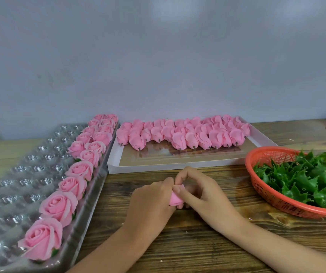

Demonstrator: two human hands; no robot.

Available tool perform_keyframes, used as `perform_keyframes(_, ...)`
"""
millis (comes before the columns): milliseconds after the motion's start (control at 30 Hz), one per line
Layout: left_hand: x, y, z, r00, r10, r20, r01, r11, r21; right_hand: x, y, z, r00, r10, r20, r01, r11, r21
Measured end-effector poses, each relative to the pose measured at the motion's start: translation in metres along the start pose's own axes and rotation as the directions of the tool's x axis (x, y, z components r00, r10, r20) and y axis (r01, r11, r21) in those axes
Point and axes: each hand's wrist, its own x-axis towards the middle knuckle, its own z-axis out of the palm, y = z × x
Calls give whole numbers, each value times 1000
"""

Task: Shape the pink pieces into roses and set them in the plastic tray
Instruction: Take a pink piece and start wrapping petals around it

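Pinching one pink piece (pixel 174 199) between them over the table (pixel 197 245), left hand (pixel 150 202) and right hand (pixel 204 194) curl round it. Left, the plastic tray (pixel 20 174) holds finished roses (pixel 59 207). Farther back, unshaped pieces (pixel 177 134) fill a white box (pixel 158 168).

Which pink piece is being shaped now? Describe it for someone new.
On the wooden table, in front of the white box of unshaped buds, the left hand and right hand meet. The pink piece pinched between them is the only one outside the plastic tray or box.
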Motion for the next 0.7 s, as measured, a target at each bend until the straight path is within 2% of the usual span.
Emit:
perform_keyframes(167,0,-2,3,1000,-5,-13,5,998,-55,0,-2,-1,996,-81,-22,78,990,-119)
perform_keyframes(267,3,-1,2,999,-21,41,26,992,-122,0,-4,-2,985,-175,-11,168,961,-218)
perform_keyframes(333,4,-1,1,998,-22,50,28,992,-125,0,-4,-2,982,-188,-8,180,954,-238)
perform_keyframes(400,3,-1,1,999,-25,48,30,995,-95,0,-4,-1,991,-135,-25,127,969,-213)
perform_keyframes(533,2,-1,0,998,-12,64,13,1000,-14,-1,-3,3,1000,27,-3,-27,1000,3)
perform_keyframes(700,2,-2,1,999,-17,39,18,1000,-5,-2,-4,1,999,16,33,-17,1000,26)
